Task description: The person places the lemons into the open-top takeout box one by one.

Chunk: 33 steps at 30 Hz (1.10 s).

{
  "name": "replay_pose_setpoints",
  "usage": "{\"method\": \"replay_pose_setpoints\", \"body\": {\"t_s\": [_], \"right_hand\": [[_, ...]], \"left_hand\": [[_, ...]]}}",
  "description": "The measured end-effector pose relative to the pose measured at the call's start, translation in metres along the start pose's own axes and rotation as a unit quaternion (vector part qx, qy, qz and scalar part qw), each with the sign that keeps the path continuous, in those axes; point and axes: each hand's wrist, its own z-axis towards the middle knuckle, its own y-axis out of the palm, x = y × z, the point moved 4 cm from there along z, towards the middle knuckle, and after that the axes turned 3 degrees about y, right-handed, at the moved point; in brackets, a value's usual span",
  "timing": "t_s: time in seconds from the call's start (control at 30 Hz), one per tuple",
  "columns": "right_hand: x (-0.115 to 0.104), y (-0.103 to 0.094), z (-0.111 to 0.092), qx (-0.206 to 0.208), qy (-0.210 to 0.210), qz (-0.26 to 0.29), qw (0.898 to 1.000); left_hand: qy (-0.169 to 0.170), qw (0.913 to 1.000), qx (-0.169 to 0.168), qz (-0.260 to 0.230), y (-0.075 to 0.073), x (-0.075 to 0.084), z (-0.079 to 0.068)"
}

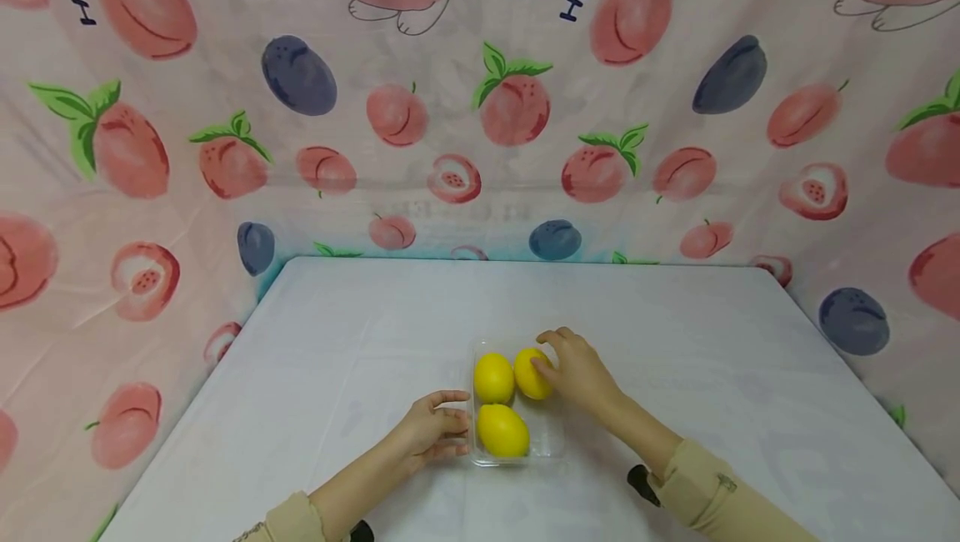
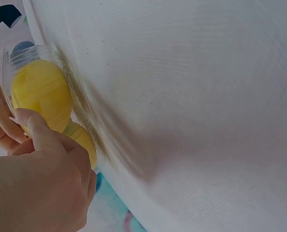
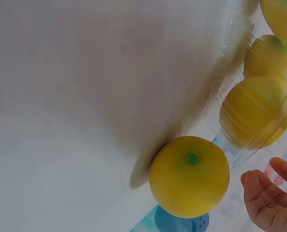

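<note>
In the head view a clear plastic box (image 1: pixel 551 442) contains three lemons: back left (image 1: pixel 493 378), back right (image 1: pixel 532 373) and front (image 1: pixel 502 431). My left hand (image 1: pixel 431 427) touches the box's left wall with its fingertips, fingers extended; the left wrist view shows them beside the side lemon (image 2: pixel 41 94). Over the back-right lemon is my right hand (image 1: pixel 585 371), thumb overlapping it, fingers loosely bent. In the right wrist view its fingers (image 3: pixel 274 200) look clear of the box lemon (image 3: pixel 254 112). Another lemon (image 3: pixel 189 176) appears outside the box there; the head view does not show it.
The box stands on a white-covered table (image 1: pixel 375 325). A fruit-print cloth (image 1: pixel 465 125) hangs behind and at both sides. Dark pieces show by each cuff, one near the right sleeve (image 1: pixel 720 484).
</note>
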Motion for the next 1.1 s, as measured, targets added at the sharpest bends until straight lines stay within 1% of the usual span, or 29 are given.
{"method": "replay_pose_setpoints", "body": {"t_s": [0.23,0.4,0.63,0.87,0.97,1.1], "right_hand": [[0.008,-0.007,-0.003,0.014,0.011,0.002,1.000],[0.015,-0.010,-0.003,0.017,0.020,0.005,1.000],[0.025,-0.015,-0.003,0.040,0.008,0.015,0.999],[0.033,-0.026,-0.003,0.057,0.007,0.037,0.998],[0.036,-0.028,-0.003,0.055,0.010,0.040,0.998],[0.041,-0.028,-0.003,0.040,0.024,0.042,0.998]], "left_hand": [[-0.002,1.0000,0.004,0.004,0.000,-0.001,0.001],[-0.003,1.0000,0.004,0.005,0.000,0.000,0.001],[-0.001,1.0000,-0.001,0.004,0.000,0.001,0.000],[-0.001,1.0000,-0.001,0.007,0.000,0.001,0.001],[-0.001,1.0000,-0.001,0.007,0.000,0.001,0.001],[-0.003,1.0000,0.000,0.005,0.000,0.000,0.001]]}}
